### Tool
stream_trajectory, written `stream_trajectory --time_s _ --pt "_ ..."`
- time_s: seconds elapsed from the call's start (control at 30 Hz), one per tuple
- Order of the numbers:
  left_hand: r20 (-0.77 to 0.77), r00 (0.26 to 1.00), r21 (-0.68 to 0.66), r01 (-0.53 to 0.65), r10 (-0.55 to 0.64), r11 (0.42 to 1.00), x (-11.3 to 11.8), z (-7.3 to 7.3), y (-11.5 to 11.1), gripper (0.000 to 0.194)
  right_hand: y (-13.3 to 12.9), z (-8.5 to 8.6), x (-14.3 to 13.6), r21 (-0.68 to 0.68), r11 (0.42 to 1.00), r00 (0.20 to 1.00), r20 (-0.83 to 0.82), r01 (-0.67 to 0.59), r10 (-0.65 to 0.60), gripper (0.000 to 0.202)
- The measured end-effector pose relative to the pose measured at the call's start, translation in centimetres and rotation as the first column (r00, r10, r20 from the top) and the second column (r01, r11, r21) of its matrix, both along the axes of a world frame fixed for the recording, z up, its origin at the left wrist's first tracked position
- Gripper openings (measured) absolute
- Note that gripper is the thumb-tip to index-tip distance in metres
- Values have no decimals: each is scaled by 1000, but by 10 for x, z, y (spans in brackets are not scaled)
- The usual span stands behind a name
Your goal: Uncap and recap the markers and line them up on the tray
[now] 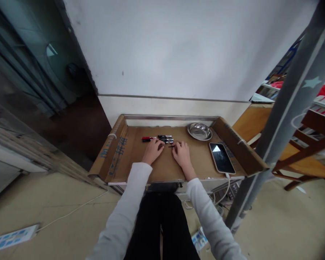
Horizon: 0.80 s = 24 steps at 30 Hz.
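Note:
My left hand (153, 151) rests over the cardboard-lined tray table (162, 169), its fingers curled together just below a group of black markers (165, 137). Whatever is in its fingertips is too small to make out. A red marker (147, 138) lies beside that group, at the left, with a dark marker just under it. To the right, my right hand (181, 153) has its fingers pinched at a thin dark piece (171, 146) that points toward my left hand. A gap separates the two hands. The piece's kind is unclear.
A shiny metal bowl (199, 131) sits at the back right of the tray. Nearer lies a phone (222, 158) with a white charging cable (228, 186). Cardboard walls edge the sides. A grey metal post (281, 119) and wooden chair (308, 155) stand at right.

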<state>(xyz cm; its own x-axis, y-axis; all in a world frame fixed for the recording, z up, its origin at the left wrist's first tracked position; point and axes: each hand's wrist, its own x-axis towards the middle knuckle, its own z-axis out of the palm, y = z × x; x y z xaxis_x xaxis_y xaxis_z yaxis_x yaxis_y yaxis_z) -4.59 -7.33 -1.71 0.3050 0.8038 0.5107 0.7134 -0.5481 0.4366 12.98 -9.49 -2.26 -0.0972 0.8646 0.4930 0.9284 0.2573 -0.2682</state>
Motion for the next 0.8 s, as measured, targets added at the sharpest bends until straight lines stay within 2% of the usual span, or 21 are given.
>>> stream_trajectory --time_s 0.33,0.53,0.67,0.73,0.8 --pt "-18 999 -37 42 -43 998 -2 -5 3 12 -2 -1 0 -30 999 999 44 -12 13 21" --pt "1 989 -55 146 -146 988 1 1 -2 12 -1 2 -1 -29 991 990 52 -128 129 21" --pt "107 970 -101 229 -218 968 4 6 -7 11 0 5 -1 -43 964 964 -24 -264 263 20" --pt "139 966 -110 236 -220 966 5 8 -8 11 -1 7 -1 -54 950 951 -48 -309 306 20" --pt "120 972 -91 215 -204 972 5 8 -8 13 -1 7 -1 -57 953 955 -39 -297 296 21"
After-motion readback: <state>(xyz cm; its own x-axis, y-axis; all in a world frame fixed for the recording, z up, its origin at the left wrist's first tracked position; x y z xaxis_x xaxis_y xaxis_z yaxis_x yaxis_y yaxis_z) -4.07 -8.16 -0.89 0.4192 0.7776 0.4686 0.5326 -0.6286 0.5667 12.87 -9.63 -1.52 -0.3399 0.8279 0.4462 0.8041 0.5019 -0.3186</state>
